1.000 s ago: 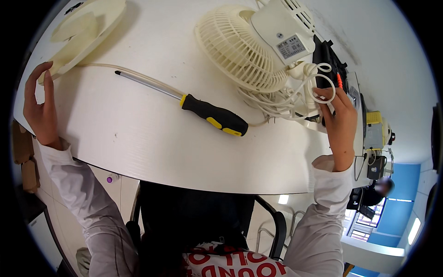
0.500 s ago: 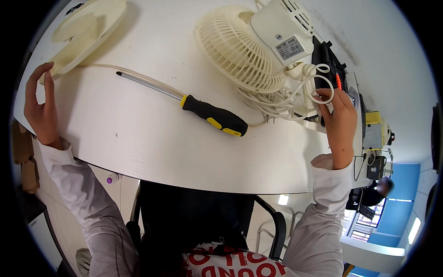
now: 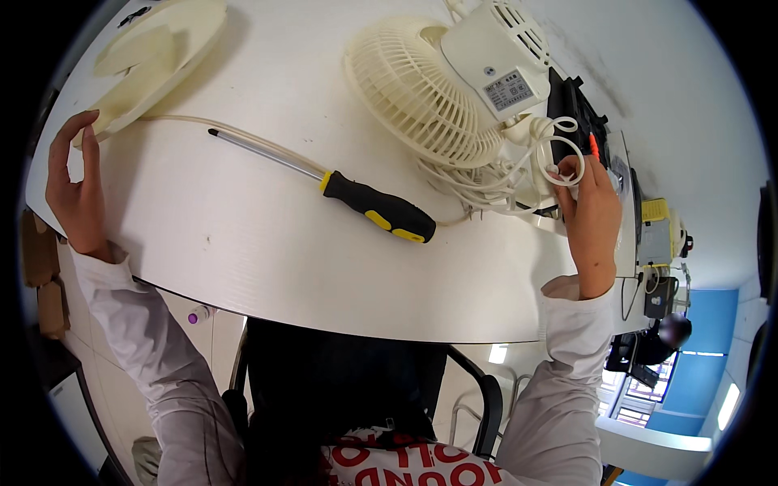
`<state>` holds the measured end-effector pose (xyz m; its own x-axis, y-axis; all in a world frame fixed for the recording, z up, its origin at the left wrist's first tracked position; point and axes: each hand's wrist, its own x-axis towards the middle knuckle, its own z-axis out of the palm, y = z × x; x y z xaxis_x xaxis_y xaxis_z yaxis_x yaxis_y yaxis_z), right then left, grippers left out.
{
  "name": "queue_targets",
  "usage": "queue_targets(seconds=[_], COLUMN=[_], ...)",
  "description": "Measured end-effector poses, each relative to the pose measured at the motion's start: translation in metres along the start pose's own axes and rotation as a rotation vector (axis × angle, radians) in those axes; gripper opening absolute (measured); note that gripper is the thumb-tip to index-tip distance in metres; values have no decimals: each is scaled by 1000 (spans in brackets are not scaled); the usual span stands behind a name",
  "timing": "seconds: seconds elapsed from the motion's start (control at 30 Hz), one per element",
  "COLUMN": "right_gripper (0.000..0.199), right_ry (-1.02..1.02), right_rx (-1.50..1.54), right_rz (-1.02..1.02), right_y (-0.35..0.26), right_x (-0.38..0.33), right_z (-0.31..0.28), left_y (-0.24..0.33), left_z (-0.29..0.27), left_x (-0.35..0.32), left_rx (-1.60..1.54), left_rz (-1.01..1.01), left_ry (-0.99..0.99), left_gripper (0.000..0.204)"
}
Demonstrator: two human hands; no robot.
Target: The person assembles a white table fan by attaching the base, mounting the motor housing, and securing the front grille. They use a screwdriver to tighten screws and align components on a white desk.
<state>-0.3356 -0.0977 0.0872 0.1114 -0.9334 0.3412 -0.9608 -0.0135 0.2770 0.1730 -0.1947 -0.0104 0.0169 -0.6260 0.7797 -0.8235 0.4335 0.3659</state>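
My left hand [image 3: 77, 182] is at the far left, thumb and finger closed on the near edge of a cream oval plastic shell [image 3: 190, 53]. To the right lies a cream electric fan [image 3: 421, 89] on its side, with its slotted grille and motor housing showing. Beside its stand, my right hand [image 3: 592, 211] pinches a small white part [image 3: 554, 172]; a loop of white power cord [image 3: 486, 190] passes in front of the fingers. Between the hands lies a screwdriver [image 3: 377, 204] with a black and yellow handle, its tip pointing left. A thin pale cable [image 3: 186, 118] runs behind it.
Behind my right hand sits an open black case [image 3: 571, 109] with a red-orange tool [image 3: 595, 144]. The white table [image 3: 340, 292] has a curved front edge. Yellow and grey equipment [image 3: 655, 231] stands farther right, and a person [image 3: 660, 340] is in the background.
My right hand has shifted slightly left and down beside the fan's stand, and the small white part now shows at its fingertips. The left hand keeps its hold on the shell.
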Motion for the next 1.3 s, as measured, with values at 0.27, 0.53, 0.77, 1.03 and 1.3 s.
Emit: queue_targets(seconds=[0.27, 0.53, 0.77, 1.03, 1.3], right_gripper=[27, 22, 23, 21, 21], right_ry=[7, 120, 33, 90, 48], right_rx=[202, 168, 173, 126, 21], right_rz=[-34, -69, -16, -55, -122], right_y=[0, -8, -4, -13, -7], right_x=[2, 1, 0, 4, 2], right_z=[1, -3, 2, -1, -1], left_y=[2, 1, -1, 0, 0], left_z=[0, -1, 0, 0, 0], left_x=[0, 0, 1, 0, 1], left_rx=[29, 28, -13, -17, -5], left_rz=[-26, 21, -12, -7, -16], left_ry=[2, 1, 2, 7, 18], left_gripper=[16, 17, 17, 16, 16])
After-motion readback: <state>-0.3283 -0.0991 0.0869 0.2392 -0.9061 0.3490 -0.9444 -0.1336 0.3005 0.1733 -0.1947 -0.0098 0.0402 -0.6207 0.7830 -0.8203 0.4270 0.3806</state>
